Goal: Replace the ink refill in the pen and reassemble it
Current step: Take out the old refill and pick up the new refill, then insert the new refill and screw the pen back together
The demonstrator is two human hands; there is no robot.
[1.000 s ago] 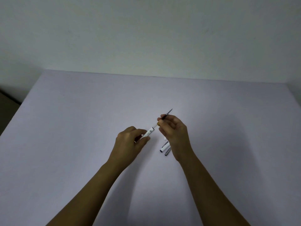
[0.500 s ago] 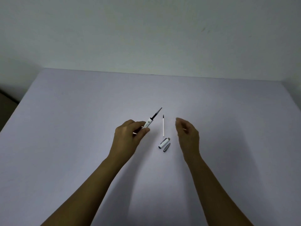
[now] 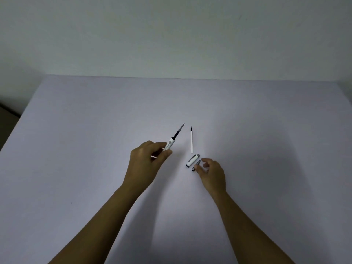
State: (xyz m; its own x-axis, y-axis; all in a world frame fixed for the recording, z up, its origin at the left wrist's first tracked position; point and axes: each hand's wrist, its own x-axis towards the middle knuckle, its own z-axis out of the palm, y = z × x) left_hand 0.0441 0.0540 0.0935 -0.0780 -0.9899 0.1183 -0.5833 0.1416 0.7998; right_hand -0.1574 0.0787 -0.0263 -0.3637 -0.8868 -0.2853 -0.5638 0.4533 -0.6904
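The left hand grasps the pen barrel, with a dark refill protruding from it. The right hand, its grip released, touches the tip cone. The cap and a white refill lie on the tabletop.

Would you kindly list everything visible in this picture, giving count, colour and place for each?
pen barrel: one, white with a small print, held up in the left hand, pointing away
dark refill: one, black, sticking out of the barrel's far end
loose refill: one, white with dark tip, lying on the table right of the barrel
pen cap: one, white with grey end, lying near the loose refill's near end
grey tip cone: one, grey, beside the cap
table: one, pale lilac
wall: one, off-white, behind
left hand: one, gripping the barrel
right hand: one, open, fingertips at the cone
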